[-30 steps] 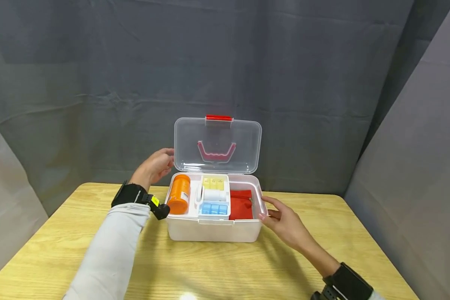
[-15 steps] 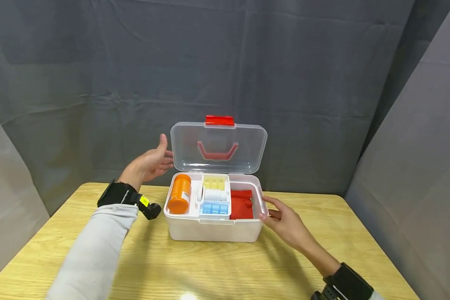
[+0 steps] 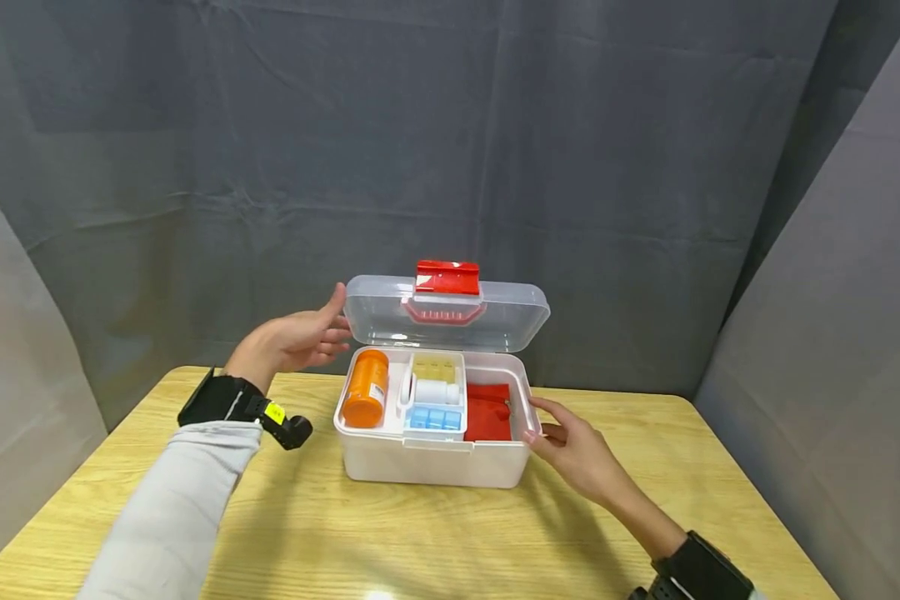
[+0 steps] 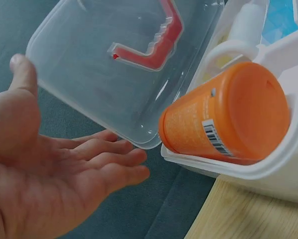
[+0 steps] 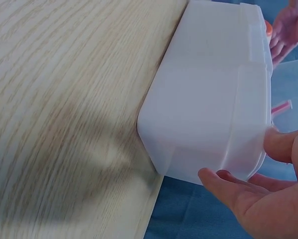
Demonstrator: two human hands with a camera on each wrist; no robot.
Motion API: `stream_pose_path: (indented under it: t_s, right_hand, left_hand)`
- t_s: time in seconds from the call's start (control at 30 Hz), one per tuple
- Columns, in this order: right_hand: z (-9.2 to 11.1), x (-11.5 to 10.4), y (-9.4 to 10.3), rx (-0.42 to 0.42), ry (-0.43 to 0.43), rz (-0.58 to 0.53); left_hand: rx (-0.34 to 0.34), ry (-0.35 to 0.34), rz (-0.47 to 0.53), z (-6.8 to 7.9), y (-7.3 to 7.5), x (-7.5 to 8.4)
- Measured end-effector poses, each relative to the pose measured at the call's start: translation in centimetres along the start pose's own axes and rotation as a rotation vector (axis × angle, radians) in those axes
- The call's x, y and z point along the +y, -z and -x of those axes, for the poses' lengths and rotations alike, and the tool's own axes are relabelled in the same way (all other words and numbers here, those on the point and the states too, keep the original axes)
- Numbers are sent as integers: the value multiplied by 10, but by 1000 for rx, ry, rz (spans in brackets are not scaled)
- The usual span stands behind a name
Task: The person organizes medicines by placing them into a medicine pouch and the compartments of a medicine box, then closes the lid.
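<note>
A white storage box (image 3: 435, 462) stands on the table with its clear hinged lid (image 3: 510, 312) partly lowered. My left hand (image 3: 296, 342) is beside the lid's left edge, thumb up and fingers extended behind it; the left wrist view shows the palm (image 4: 54, 174) and fingertips at the lid's corner. My right hand (image 3: 573, 450) holds the box's right end, thumb at the rim and fingers against the side wall, as the right wrist view shows. Inside lie an orange bottle (image 3: 366, 390), a white tray (image 3: 403, 408) and a red pouch (image 3: 489, 412).
The tray holds yellow compartments (image 3: 433, 367), a small white bottle (image 3: 432, 392) and blue compartments (image 3: 435, 418). A red latch (image 3: 447, 277) tops the lid, which has a red handle (image 3: 444, 315). Dark cloth (image 3: 450, 142) hangs behind the wooden table (image 3: 390, 533).
The lid has tilted forward and down from near upright. My left hand has spread its thumb upward and shifted slightly left. The right hand keeps its place on the box.
</note>
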State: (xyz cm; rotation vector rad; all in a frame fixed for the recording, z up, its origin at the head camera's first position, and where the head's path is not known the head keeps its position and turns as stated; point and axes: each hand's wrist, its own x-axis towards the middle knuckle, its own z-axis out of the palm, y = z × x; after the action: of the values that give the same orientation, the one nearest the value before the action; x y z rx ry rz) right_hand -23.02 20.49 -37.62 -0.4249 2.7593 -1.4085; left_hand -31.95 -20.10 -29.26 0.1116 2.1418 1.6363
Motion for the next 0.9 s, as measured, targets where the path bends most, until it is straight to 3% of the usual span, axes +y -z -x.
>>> stream_pose_path:
  t_s: [0.2, 0.43, 0.67, 0.9]
  right_hand:
    - [-1, 0, 2, -4, -2, 3]
    - [-1, 0, 4, -8, -17, -27]
    - [1, -1, 3, -15, -6, -54]
    - [0, -1, 0, 1, -37, -51]
  left_hand:
    - [-81, -31, 19, 7, 6, -11]
    - [-153, -23, 168, 15, 9, -15]
    - [-178, 31, 81, 19, 6, -18]
    - [-150, 99, 13, 24, 2, -18]
